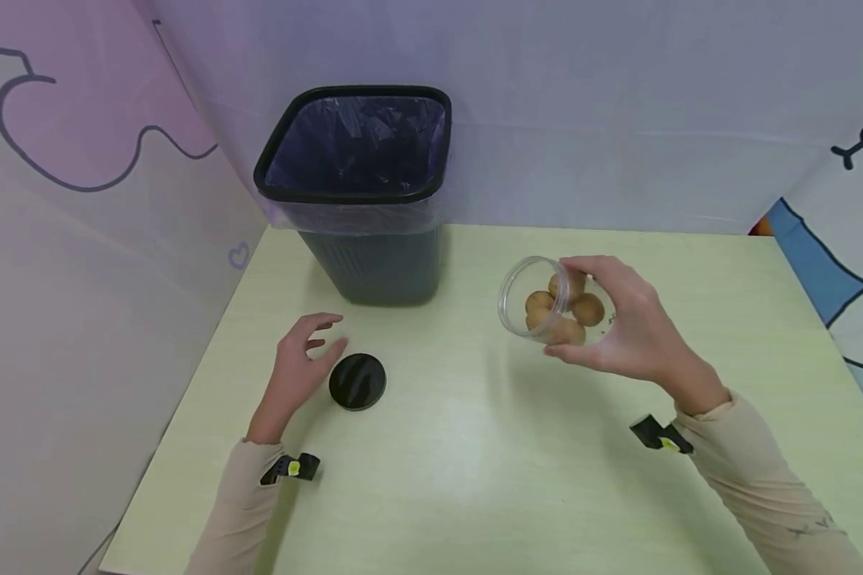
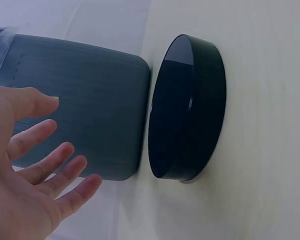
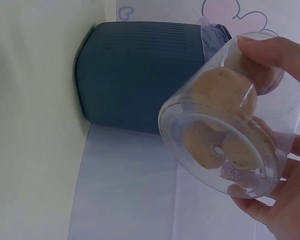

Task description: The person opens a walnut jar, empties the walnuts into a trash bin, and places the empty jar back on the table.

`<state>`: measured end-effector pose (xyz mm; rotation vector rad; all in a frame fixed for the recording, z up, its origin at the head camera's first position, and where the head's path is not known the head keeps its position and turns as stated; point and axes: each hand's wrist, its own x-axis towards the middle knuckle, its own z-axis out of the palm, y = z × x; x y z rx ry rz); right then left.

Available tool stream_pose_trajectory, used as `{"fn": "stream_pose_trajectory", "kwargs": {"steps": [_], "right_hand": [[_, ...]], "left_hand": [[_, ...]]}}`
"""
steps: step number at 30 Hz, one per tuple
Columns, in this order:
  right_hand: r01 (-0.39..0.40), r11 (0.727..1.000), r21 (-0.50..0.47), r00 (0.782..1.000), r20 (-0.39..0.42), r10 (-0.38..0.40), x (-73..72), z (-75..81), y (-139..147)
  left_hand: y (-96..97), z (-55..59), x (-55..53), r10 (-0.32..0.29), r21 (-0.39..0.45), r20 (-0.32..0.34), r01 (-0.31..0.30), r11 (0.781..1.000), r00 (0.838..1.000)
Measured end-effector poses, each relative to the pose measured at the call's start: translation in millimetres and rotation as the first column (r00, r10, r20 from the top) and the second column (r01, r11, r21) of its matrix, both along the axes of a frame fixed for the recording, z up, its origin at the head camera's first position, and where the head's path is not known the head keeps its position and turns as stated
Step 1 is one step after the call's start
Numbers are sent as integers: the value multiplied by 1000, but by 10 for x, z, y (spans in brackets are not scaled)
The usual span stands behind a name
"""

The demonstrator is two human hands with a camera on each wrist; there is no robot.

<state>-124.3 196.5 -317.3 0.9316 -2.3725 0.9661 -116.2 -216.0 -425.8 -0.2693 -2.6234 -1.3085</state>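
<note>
My right hand grips a clear plastic jar round its side, thumb on one side and fingers on the other. The jar is tilted over the table with its uncapped mouth facing left. Several round brown things that look like small potatoes lie inside; in the right wrist view more potatoes show through the wall and base. Beside a round black lid, my left hand hovers with relaxed, spread fingers and holds nothing. The lid lies flat on the table.
A dark grey bin with a black rim and a clear plastic liner stands at the table's back, left of the jar. The pale table meets a printed cloth backdrop behind and at the sides.
</note>
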Motion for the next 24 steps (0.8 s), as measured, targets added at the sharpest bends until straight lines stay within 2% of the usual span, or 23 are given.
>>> {"fn": "stream_pose_trajectory", "kwargs": {"steps": [4,7,11,15,19,24], "right_hand": [[1,1000,9,1000,4,-1,-5,17,-8],[-1,1000,11,1000,4,1,-13,33,-13],[3,1000,19,1000,-3,-3,-30,47,-16],[8,1000,26,1000,-7,-8,-46,48,-23],[4,1000,23,1000,-16,-3,-68,62,-36],[-3,1000,19,999,-37,4,-104,101,-63]], "left_hand": [[0,33,-39,26,48,-22,-25,999,999],[-13,36,-76,38,97,-58,-33,995,998],[-35,113,-113,54,155,-120,-36,987,991],[-16,322,-94,78,199,-161,-45,979,984],[18,527,-60,107,241,-174,-63,969,979],[-34,651,-71,165,277,-189,-109,955,968]]}}
